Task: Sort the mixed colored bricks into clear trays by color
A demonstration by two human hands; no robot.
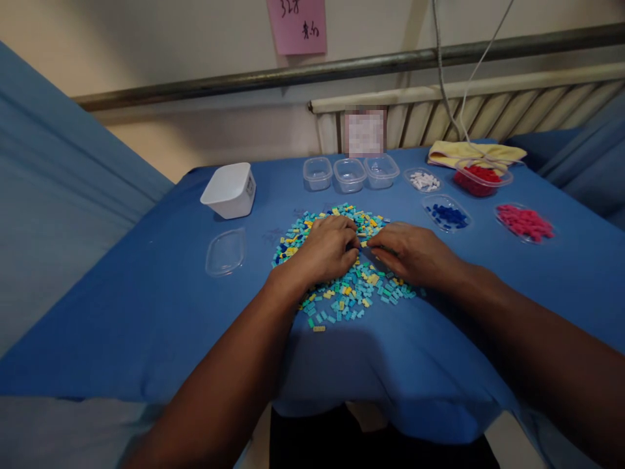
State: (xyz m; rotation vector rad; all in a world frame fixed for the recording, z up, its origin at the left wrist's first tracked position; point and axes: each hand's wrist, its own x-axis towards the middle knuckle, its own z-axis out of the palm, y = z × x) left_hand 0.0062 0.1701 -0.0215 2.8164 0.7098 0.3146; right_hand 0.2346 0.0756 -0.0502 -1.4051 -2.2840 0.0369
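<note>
A loose heap of small toy building bricks (359,286), mostly light blue with yellow, green and dark blue ones, lies on the blue cloth. My left hand (329,244) rests over the middle of the heap, its fingers curled down among the bricks; its grasp is hidden. From the right, my right hand (415,254) reaches in with thumb and fingertips drawn together at the heap. A pale yellow brick (363,244) shows between the two hands. Whatever the right fingertips pinch is too small to make out.
Three clear tubs (349,177) stand at the back, with a white tub (229,190) and clear lid (226,252) leftward. At right are white bricks (424,182), dark blue bricks (446,216), pink bricks (525,223), a red-brick tub (478,180) and a yellow cloth (454,154).
</note>
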